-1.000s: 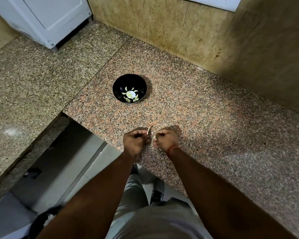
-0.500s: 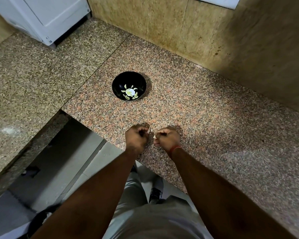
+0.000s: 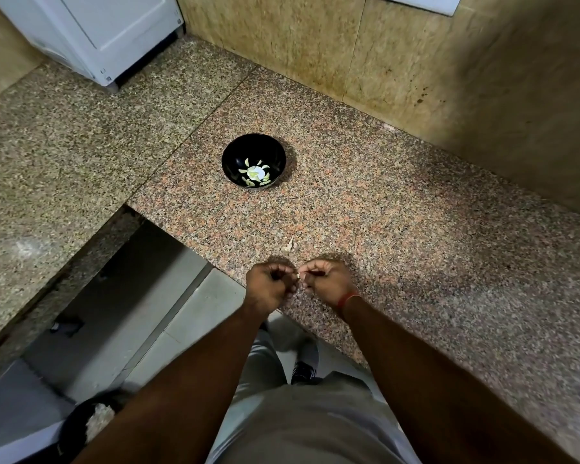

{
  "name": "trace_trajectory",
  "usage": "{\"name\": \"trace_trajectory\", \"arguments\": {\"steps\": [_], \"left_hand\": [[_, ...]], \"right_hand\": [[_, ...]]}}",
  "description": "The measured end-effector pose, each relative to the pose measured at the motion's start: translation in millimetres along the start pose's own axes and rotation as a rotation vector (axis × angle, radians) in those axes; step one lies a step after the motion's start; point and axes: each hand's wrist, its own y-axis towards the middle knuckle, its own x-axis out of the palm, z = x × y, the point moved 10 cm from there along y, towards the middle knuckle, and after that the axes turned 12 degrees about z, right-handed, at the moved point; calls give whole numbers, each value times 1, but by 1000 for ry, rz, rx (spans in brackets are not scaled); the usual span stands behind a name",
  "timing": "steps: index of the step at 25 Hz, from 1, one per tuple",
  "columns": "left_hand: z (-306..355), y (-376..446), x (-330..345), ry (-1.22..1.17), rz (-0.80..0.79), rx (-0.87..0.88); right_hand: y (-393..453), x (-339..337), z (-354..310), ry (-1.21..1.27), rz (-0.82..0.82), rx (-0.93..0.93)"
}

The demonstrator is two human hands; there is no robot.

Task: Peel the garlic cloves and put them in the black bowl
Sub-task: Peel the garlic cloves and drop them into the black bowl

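Note:
The black bowl (image 3: 232, 155) stands on the granite counter (image 3: 399, 236), with several pale peeled garlic cloves (image 3: 254, 172) in its bottom. Near the counter's front edge my left hand (image 3: 269, 287) and my right hand (image 3: 329, 279) are held close together, fingers curled. Between their fingertips shows a small pale garlic clove (image 3: 297, 276); my right hand pinches it, and my left hand's fingertips meet it. Most of the clove is hidden by the fingers. A thin strip of garlic skin (image 3: 289, 244) lies on the counter just beyond my hands.
A tiled wall (image 3: 416, 61) runs along the back of the counter. A white appliance (image 3: 98, 31) stands at the far left corner. Below the counter's edge, by my legs, is a dark bin (image 3: 81, 426) with pale scraps on the floor.
The strip of skin that stuck up between my hands a second ago now lies on the counter beyond them. My hands stay together at the clove.

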Motion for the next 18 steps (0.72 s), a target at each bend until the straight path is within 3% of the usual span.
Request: {"name": "trace_trajectory", "arguments": {"steps": [4,9,13,18], "left_hand": [[19,-14,6,189,-19,209],[30,-18,17,599,-16,474],[34,-23,13,537,4,543],[34,-29,8,556,10,643]], "right_hand": [[-6,-1,-2,-149,16,-142],[-18,10,-32,-542,-22,-515],[-21,17,-27,-785,-38,-591],[-20,15,-25,-725,-31,-599]]}}
